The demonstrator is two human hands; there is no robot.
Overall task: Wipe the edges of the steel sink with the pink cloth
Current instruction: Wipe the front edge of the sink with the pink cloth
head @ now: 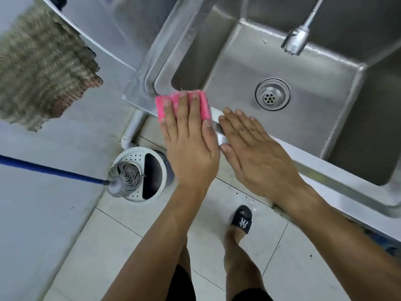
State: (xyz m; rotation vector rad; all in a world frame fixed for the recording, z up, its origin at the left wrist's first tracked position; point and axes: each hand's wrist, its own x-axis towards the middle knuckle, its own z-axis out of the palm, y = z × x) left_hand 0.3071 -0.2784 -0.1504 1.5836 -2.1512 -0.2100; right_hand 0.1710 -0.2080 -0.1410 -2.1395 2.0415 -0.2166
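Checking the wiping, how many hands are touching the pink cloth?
1: the left hand presses the folded pink cloth; the right hand lies flat on the steel sink rim.

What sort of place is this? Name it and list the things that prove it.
Probably a utility or wash area, perhaps off a kitchen. A deep steel sink with a faucet stands over tiled floor, and a mop rests in a mop bucket beside it.
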